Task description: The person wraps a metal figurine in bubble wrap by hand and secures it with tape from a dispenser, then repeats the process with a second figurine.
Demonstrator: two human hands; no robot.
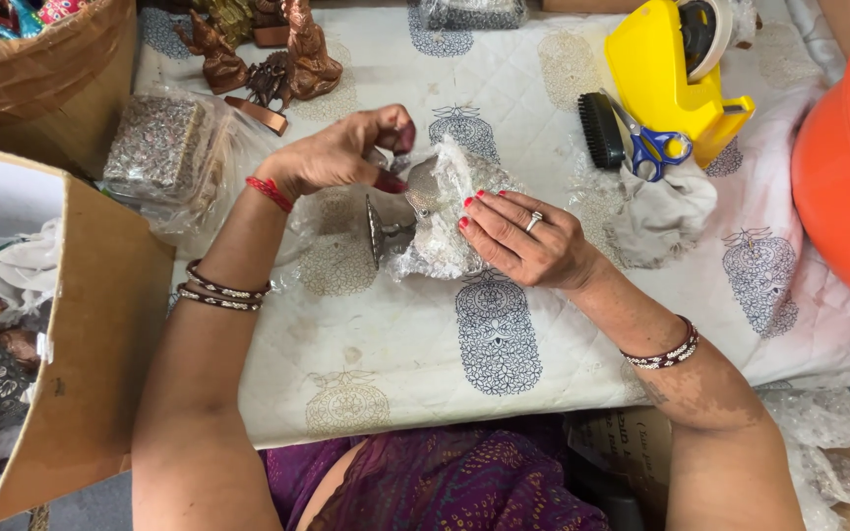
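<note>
A small silver metal goblet-like piece (393, 224) lies on its side on the quilted cloth, partly wrapped in clear bubble wrap (450, 221). My left hand (346, 149) pinches the wrap's top edge above the piece. My right hand (523, 239) presses its fingers on the wrap from the right side. Only the round base and stem of the metal piece show; the rest is inside the wrap.
A yellow tape dispenser (663, 74), black brush (600, 130) and blue-handled scissors (656, 149) lie at the back right. An orange tub (843, 172) stands far right. Brown figurines (287, 54) and a bagged box (157, 147) sit back left. Cardboard boxes (91, 334) flank the left.
</note>
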